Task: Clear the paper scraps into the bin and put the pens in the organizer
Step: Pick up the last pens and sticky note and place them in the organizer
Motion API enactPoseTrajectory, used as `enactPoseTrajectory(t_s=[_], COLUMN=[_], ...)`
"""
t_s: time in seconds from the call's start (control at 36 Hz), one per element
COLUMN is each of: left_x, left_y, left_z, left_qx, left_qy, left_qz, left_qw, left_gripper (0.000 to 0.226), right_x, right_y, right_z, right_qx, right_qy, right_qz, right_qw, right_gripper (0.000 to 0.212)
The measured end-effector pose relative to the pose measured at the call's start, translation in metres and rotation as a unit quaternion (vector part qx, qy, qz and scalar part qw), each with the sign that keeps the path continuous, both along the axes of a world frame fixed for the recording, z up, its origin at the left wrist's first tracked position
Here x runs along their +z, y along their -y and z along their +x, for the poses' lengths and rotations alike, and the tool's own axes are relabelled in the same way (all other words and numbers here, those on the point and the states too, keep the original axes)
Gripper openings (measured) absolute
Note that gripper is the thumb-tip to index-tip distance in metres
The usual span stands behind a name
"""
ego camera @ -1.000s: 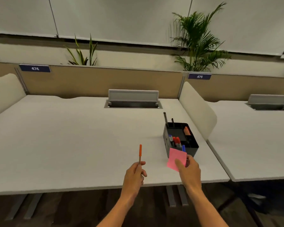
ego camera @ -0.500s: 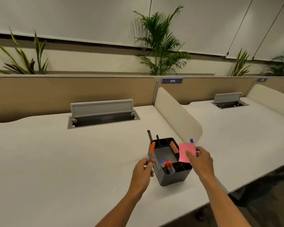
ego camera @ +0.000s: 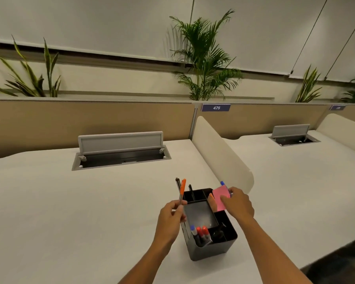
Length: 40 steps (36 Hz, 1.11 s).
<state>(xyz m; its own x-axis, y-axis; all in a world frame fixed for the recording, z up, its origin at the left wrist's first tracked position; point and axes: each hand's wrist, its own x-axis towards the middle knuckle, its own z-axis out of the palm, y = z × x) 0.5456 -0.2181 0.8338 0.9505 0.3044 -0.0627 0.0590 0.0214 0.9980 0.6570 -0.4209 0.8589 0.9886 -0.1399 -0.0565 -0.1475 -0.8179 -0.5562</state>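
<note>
A black desk organizer (ego camera: pixel 211 248) stands near the white desk's front edge, with several capped markers in its near compartment. My left hand (ego camera: pixel 170 219) grips an orange-capped pen (ego camera: pixel 181 190) upright, just left of the organizer's rim. My right hand (ego camera: pixel 237 203) holds a pink paper note (ego camera: pixel 220 196) together with a blue-capped pen (ego camera: pixel 222 183) over the organizer's far right side. Two dark pens (ego camera: pixel 177 182) stand in the far compartments.
An open cable tray with a raised grey lid (ego camera: pixel 121 149) is set into the desk (ego camera: pixel 70 212) further back. A rounded cream divider (ego camera: pixel 221 158) separates this desk from the neighbouring one on the right. Beige partitions and potted plants run behind. No bin is in view.
The view has closed in on the organizer. Both hands moved forward: the left with the orange pen to the organizer's left rim, the right with the pink note over its far right side.
</note>
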Motion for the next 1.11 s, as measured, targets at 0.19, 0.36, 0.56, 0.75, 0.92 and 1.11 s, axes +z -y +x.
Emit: enactPoseTrajectory(t_s=[0.19,0.36,0.56,0.75,0.92,1.11], left_x=[0.005,0.008,0.013,0.021,0.021,0.012], left_y=[0.008,0.013,0.017,0.023,0.032,0.037], left_z=[0.014,0.021,0.032,0.056,0.078,0.096], left_qx=[0.029,0.047,0.067,0.095,0.091,0.086], left_qy=[-0.001,0.005,-0.003,-0.014,-0.038,-0.064], left_qz=[-0.019,-0.002,0.018,0.063,0.121,0.183], left_qw=[0.999,0.999,0.998,0.993,0.988,0.977], left_gripper=[0.015,0.014,0.015,0.014,0.016,0.02], right_x=[-0.011,-0.014,-0.007,0.011,0.018,-0.002], right_y=[-0.001,-0.001,-0.011,-0.032,-0.04,-0.046], right_z=[0.018,0.026,0.03,0.037,0.04,0.041], right_qx=[0.033,0.049,0.055,0.074,0.111,0.15], right_qy=[-0.01,-0.024,0.03,0.082,0.086,0.068], right_qz=[0.007,-0.001,0.081,0.283,0.303,0.185], right_qw=[0.999,0.998,0.995,0.953,0.943,0.969], right_gripper=[0.014,0.02,0.031,0.017,0.017,0.018])
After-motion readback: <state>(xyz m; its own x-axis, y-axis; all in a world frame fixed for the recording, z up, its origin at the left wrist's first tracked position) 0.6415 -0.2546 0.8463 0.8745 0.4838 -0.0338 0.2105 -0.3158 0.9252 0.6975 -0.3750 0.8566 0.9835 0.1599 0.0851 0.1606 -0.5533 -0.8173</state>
